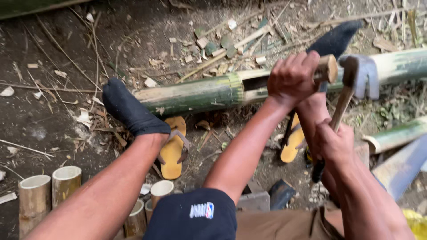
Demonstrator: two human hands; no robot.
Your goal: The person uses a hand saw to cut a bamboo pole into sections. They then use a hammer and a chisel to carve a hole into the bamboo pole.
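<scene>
A long green bamboo pole (195,94) lies across the dirt, with a rectangular slot (255,82) cut in it. My left hand (291,79) grips the wooden handle of a chisel (328,69) set at the slot's right end. My right hand (333,144) holds a hammer by its wooden handle, the metal head (361,76) raised just right of the chisel's butt. My two feet in black socks rest against the pole, one (130,112) at its left end and the other (334,39) beyond it.
Yellow flip-flops (173,152) (291,143) lie under my legs. Short cut bamboo sections (34,195) (160,189) stand at the lower left. A saw blade (400,168) and another bamboo piece (396,135) lie at right. Chips and offcuts (222,44) litter the ground.
</scene>
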